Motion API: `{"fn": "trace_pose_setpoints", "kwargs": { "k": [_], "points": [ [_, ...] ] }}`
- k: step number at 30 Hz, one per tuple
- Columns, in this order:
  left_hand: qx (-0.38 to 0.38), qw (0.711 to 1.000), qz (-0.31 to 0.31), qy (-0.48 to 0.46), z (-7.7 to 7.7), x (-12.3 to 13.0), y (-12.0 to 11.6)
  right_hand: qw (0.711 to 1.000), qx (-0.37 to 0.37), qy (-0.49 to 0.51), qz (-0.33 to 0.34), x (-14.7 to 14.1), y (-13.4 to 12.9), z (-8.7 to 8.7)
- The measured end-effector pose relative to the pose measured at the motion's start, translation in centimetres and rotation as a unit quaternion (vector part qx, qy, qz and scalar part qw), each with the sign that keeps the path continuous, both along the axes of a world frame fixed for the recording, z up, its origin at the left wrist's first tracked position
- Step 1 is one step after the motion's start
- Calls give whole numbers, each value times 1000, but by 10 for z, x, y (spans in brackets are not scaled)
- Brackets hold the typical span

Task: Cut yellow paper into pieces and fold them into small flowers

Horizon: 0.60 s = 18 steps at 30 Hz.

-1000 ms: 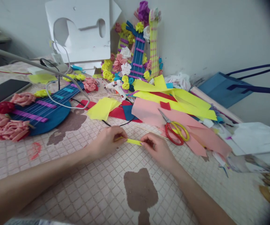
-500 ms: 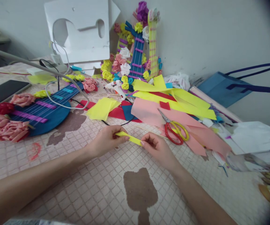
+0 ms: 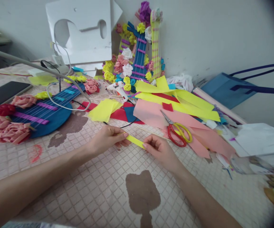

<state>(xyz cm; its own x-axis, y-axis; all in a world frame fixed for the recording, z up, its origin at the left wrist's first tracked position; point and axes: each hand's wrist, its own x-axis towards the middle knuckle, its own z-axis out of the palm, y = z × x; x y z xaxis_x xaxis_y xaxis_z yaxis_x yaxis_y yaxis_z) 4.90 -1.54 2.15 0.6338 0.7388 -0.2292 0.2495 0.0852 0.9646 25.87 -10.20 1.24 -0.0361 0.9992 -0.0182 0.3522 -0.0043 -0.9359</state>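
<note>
- Your left hand (image 3: pixel 111 136) pinches one end of the yellow strip (image 3: pixel 135 141) between thumb and fingers; your right hand (image 3: pixel 159 148) pinches the other end.
- The strip spans the gap between your hands, slanting down toward the right, above the patterned table cover (image 3: pixel 98 196).
- It looks very light and narrow, probably paper or thin felt: easily bent, likely to crease or tear if you pull hard.
- It does not look slick, so light fingertip pressure near each end should be enough; squeezing the middle would probably crumple it.
- The scissors (image 3: pixel 171 123) lie near your right hand, on the pink sheets (image 3: pixel 151 110).
</note>
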Motion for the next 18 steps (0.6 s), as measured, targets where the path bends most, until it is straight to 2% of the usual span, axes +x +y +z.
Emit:
{"fn": "trace_pose_setpoints", "kwargs": {
  "k": [4, 7, 10, 14, 18],
  "points": [
    [20, 1000, -20, 8, 1, -1, 2, 1000, 11, -22, -3, -1, -1, 1],
    [100, 993, -62, 26, 5, 2, 5, 999, 24, -36, -12, -3, -2, 1],
    [174, 979, -69, 73, 11, 10, 8, 998, 30, -51, -16, -4, -3, 1],
    [200, 974, -75, 79, 15, 18, 7, 998, 48, -39, -7, -6, -5, 5],
    [214, 973, -51, 76, 11, 18, 4, 998, 34, -41, 18, -11, -6, 8]
  ]
}}
